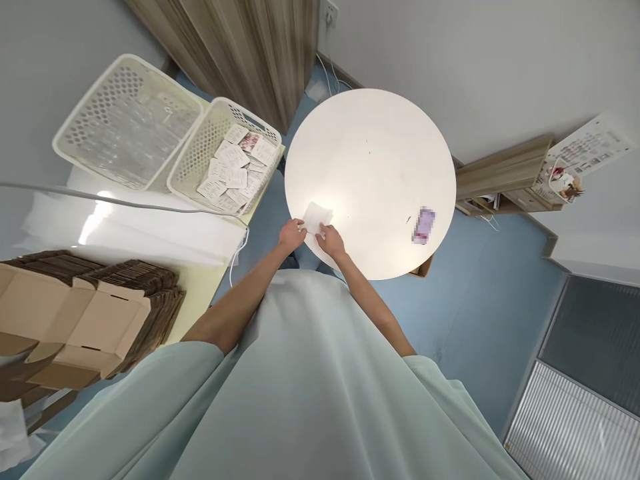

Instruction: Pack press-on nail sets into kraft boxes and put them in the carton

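Note:
A small white sheet, paper or a thin packet (pixel 317 217), lies at the near left edge of the round white table (pixel 370 153). At its left corner, my left hand (pixel 292 235) has its fingers closed on the edge. My right hand (pixel 331 241) pinches the near right edge of the same sheet, thumb and fingers together. Whether the sheet is folded or a flat packet is too small to tell.
Left of me, a side table carries a basket of printed cards (pixel 215 150), a basket of clear plastic (pixel 125 123), glossy plastic film (pixel 130 223) and stacked flat cardboard boxes (pixel 90 313). A blurred purple item (pixel 424 225) lies on the round table's right. A cable (pixel 200 211) crosses the side table.

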`<state>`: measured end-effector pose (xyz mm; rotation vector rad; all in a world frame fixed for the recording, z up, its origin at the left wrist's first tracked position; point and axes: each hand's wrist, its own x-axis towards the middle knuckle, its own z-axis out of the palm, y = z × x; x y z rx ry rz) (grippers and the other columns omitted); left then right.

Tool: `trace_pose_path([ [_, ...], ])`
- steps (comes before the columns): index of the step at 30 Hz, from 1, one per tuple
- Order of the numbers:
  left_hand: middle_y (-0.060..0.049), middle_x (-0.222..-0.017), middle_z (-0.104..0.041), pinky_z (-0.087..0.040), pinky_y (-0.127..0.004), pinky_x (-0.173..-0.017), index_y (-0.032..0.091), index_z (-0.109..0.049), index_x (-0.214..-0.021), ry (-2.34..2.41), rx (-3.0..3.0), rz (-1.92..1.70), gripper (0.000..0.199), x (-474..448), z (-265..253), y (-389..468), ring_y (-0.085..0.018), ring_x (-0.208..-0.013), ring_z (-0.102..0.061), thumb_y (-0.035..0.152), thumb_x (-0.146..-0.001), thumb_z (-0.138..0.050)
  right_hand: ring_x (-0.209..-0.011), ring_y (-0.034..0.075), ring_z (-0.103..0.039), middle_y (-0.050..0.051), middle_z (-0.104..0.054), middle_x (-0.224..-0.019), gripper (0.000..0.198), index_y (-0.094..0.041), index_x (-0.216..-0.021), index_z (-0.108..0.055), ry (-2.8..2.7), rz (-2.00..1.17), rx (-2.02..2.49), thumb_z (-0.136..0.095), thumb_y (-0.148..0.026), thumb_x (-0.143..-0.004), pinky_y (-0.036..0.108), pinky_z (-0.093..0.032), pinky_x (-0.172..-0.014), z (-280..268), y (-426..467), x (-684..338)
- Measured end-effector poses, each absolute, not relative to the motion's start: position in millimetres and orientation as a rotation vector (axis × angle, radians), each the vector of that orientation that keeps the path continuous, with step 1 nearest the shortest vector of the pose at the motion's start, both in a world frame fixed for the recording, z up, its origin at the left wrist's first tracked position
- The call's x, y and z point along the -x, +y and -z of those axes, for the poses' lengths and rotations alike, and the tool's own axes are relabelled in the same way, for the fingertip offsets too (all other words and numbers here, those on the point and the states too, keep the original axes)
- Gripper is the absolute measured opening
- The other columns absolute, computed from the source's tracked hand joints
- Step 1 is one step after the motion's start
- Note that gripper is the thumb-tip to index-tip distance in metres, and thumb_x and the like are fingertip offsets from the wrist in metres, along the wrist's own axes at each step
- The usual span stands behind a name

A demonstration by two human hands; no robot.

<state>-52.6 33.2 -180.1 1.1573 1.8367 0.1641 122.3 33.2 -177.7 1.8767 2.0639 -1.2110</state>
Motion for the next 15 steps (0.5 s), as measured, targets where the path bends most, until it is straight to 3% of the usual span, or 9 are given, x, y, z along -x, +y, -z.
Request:
trace_pose_path([
  [5,-0.013,-0.145,-0.07,-0.051,-0.043,-0.117,0.022,-0.07,-0.135,1.844,-1.197,-0.203,0.044,58.6,172.2,39.3,-0.032,-0.132,-0.068,0.027,-0.092,-0.061,-0.119,0.026,-0.073,0.018,-0.069,-0.143,0.053,-0.015,-0.16,-0.055,2.055,1.257,-1.997,-0.054,-0.03,-0.109,0.04,-0.059,-0.109,161.8,28.3,-131.3],
  [15,-0.014,-0.142,-0.072,-0.055,-0.042,-0.111,0.023,-0.072,-0.125,1.922,-1.123,-0.359,0.036,34.3,146.6,21.5,-0.03,-0.121,-0.073,0.024,-0.091,-0.061,-0.109,0.022,-0.077,0.014,-0.076,-0.135,0.043,-0.017,-0.147,-0.066,2.069,1.478,-2.062,-0.058,-0.028,-0.105,0.037,-0.061,-0.103,132.3,11.0,-168.7],
])
